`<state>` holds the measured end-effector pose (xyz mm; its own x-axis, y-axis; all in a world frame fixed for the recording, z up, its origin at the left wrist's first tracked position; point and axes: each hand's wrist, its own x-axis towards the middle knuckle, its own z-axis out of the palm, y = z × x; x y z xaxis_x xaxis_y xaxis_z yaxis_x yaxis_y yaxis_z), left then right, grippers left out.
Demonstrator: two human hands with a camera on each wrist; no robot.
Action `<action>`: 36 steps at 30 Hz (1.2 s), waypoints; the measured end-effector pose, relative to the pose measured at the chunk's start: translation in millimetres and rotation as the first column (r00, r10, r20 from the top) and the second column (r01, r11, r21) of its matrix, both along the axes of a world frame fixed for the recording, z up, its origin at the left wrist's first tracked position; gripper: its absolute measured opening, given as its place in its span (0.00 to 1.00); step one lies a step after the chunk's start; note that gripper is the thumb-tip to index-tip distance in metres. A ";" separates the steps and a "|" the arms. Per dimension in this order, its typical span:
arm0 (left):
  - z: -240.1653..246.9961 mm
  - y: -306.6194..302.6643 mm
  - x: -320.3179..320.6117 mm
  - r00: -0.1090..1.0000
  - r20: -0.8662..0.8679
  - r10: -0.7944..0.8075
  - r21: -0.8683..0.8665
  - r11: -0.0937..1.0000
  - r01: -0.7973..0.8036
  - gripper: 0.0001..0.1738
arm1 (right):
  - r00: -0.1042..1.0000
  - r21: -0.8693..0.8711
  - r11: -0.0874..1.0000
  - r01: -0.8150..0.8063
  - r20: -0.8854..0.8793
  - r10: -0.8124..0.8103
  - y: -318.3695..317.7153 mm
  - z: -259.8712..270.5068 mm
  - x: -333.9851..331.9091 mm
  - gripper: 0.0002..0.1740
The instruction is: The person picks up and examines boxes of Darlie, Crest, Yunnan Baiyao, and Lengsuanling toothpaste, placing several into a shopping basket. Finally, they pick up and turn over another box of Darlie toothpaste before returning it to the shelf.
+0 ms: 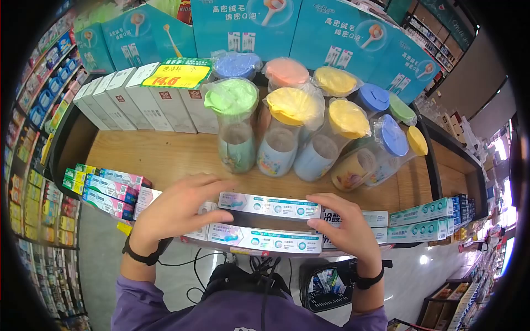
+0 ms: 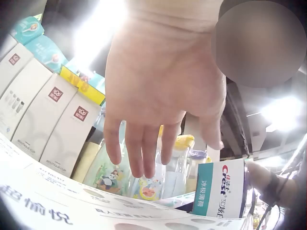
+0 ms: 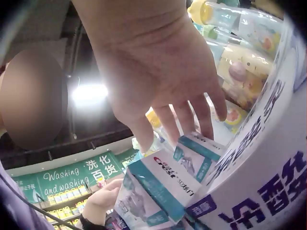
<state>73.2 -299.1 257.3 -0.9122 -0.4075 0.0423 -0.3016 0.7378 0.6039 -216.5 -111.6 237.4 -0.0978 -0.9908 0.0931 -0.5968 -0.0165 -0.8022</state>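
Note:
A long white-and-teal toothpaste box (image 1: pixel 270 205) lies behind a similar box (image 1: pixel 265 239) at the shelf's front edge. At its left end, my left hand (image 1: pixel 190 207) has its thumb by the near edge and its fingers over the far side. The left wrist view shows those fingers (image 2: pixel 149 153) straight and spread, the thumb beside a Crest box end (image 2: pixel 219 189). My right hand (image 1: pixel 348 223) pinches the right end between thumb and fingers. In the right wrist view, the fingertips (image 3: pixel 206 132) touch a Crest box (image 3: pixel 196 155), behind a nearer one (image 3: pixel 158 189).
Lidded plastic jugs (image 1: pixel 237 146) stand behind the hands, with tall white boxes (image 1: pixel 165 105) and a yellow price sign (image 1: pixel 179 76) to the left. More toothpaste boxes (image 1: pixel 113 193) lie along the front edge. A black basket (image 1: pixel 326 287) is below.

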 end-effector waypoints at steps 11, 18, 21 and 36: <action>-17.4 17.6 -0.5 0.962 0.190 -0.197 -0.166 0.959 0.229 0.58 | 0.996 0.099 0.992 -0.079 -0.020 0.081 -14.0 -1.7 -2.3 0.20; -22.0 24.9 1.7 0.968 0.193 -0.160 -0.159 0.968 0.192 0.58 | 0.978 0.072 0.979 -0.189 -0.071 0.194 -22.7 -5.2 -11.2 0.21; -22.7 24.5 0.9 0.967 0.190 -0.168 -0.163 0.966 0.200 0.57 | 0.962 0.103 0.971 -0.215 -0.149 0.229 -25.9 -12.1 -7.3 0.22; -21.6 23.6 -2.9 0.962 0.244 -0.126 -0.139 0.977 0.163 0.52 | 0.746 0.282 0.877 -0.390 -0.462 0.480 -18.6 3.5 22.6 0.57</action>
